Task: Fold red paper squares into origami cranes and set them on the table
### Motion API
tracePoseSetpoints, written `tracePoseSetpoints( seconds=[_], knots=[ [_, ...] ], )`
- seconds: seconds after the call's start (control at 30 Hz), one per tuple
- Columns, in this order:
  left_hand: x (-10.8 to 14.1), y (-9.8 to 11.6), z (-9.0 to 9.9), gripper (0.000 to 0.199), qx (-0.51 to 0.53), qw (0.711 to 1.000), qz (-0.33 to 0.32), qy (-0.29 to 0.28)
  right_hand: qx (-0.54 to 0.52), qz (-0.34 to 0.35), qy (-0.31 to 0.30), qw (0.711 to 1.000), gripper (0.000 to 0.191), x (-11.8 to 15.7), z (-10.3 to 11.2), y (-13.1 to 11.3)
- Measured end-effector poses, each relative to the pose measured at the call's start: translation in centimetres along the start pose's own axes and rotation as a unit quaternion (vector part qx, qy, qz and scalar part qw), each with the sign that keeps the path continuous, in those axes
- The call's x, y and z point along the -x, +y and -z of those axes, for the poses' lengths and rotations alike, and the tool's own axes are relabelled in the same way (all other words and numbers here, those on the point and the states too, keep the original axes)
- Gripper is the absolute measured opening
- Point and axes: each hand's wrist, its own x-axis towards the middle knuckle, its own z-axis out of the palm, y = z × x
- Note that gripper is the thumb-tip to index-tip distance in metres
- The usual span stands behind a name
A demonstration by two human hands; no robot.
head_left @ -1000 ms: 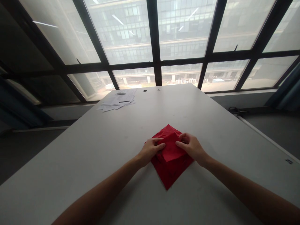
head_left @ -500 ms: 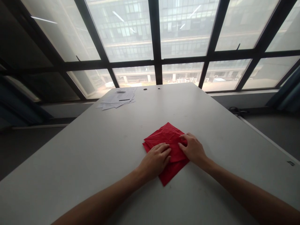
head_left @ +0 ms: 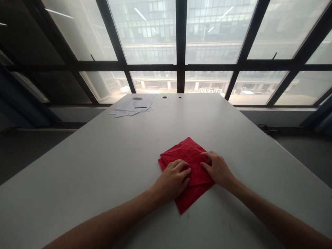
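A folded red sheet [head_left: 188, 148], creased like paper or thin cloth, lies in a diamond shape on the white table. Its layers are offset, and one corner of the lower layer points towards me. My left hand [head_left: 175, 178] rests flat on its left part, fingers stretched over the top layer. At the right corner, my right hand [head_left: 218, 167] touches the top layer with bent fingers. Its thumb and forefinger are apart, with red showing between them. The right corner itself is hidden under that hand.
Loose white papers [head_left: 132, 106] lie at the far left of the table [head_left: 103, 166], with a dark thin strip and a small pale object on them. Two small dark spots are near the far edge. Tall framed windows [head_left: 155, 34] stand behind.
The camera view has shifted slightly. The sheet's near corner reaches a little further towards me. Both hands stay on the sheet, and the right hand's thumb and forefinger are slightly closer together.
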Motion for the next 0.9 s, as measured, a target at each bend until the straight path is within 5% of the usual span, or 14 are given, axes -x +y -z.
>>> tracePoseSetpoints(
  seconds=[0.33, 0.53, 0.73, 0.9],
  knots=[
    [0.2, -0.6, 0.0, 0.031, 0.032, 0.999, 0.023, -0.001, -0.068, 0.052, 0.024, 0.996, 0.017, 0.7, 0.1, -0.4],
    [0.1, -0.6, 0.1, 0.027, 0.051, 0.998, 0.042, 0.022, -0.001, 0.145, -0.039, 0.989, 0.037, 1.1, 0.8, -0.6],
    [0.4, -0.9, 0.0, 0.068, -0.005, 0.997, 0.075, 0.036, 0.078, 0.223, -0.083, 0.968, 0.035, 1.1, 1.6, -1.2],
    [0.6, -1.4, -0.5, 0.068, -0.049, 0.995, 0.085, 0.010, 0.095, 0.263, -0.105, 0.954, 0.033, 1.0, 2.3, -1.0]
  ],
)
